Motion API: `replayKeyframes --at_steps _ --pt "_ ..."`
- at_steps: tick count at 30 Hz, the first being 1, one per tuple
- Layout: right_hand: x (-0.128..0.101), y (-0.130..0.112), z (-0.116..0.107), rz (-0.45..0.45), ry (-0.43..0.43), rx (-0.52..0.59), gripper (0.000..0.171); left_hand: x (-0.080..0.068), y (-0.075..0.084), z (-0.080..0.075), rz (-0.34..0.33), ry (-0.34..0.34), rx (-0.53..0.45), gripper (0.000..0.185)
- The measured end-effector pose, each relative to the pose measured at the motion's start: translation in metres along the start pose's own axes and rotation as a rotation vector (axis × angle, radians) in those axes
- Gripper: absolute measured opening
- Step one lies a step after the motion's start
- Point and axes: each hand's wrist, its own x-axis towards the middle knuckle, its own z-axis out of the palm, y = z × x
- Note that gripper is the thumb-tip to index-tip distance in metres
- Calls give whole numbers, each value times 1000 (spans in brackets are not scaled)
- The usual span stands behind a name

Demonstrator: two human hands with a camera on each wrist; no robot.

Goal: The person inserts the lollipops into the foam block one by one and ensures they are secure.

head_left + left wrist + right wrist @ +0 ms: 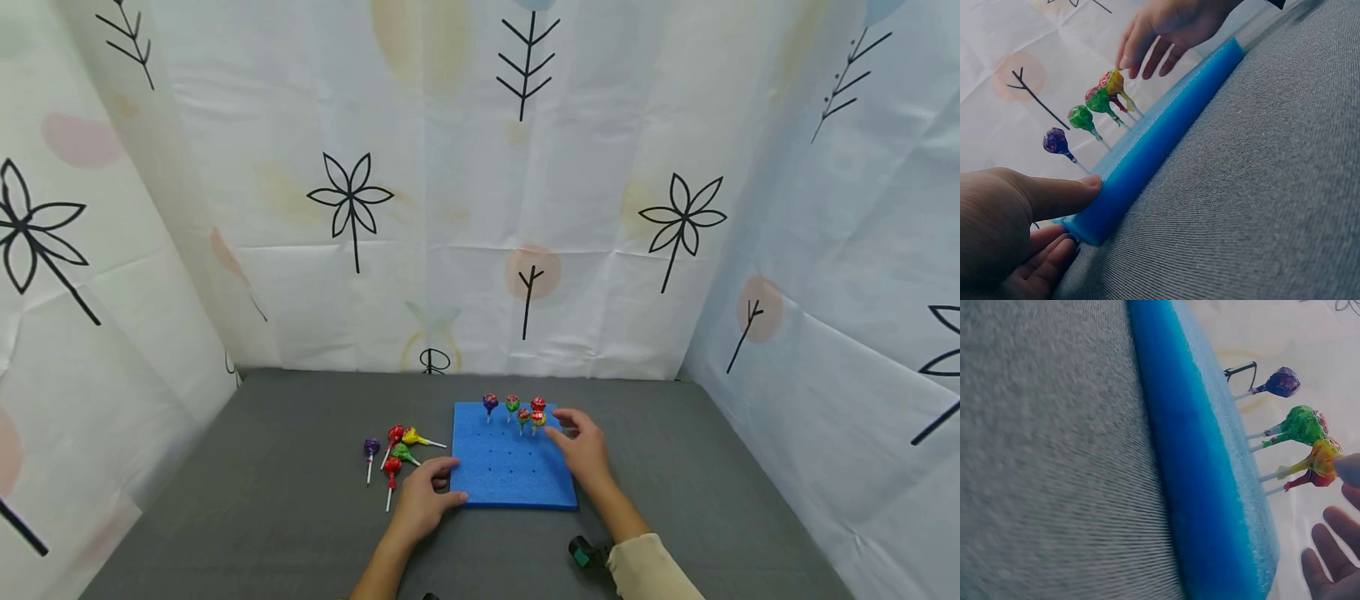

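Left hand [427, 498] pinches the blue board [536, 487] by its near-left corner, lower centre of the head view, apparently steadying it! Right hand [585, 450], fingers parted, grips nothing beside the yellow lollipop [539, 419]; contact, can't tell. Planted sticks seemingly keep that cluster upright; loose lollipops [392, 467] lie left.

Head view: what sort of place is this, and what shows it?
Probably a screened-off indoor workspace: patterned pale sheets on three sides, a grey tabletop, and a blue board holding lollipops.
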Motion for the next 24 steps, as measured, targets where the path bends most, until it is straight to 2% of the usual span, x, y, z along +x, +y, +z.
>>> replayKeyframes --at_steps 7,15,24 --pt "-7 6 0 140 15 42 29 0 1 -1 6 11 -5 50" --pt "-12 12 -3 310 -54 31 34 0 -1 0 34 16 0 50" --pt "-19 16 -15 329 -143 93 38 -1 -2 2 28 21 0 49"
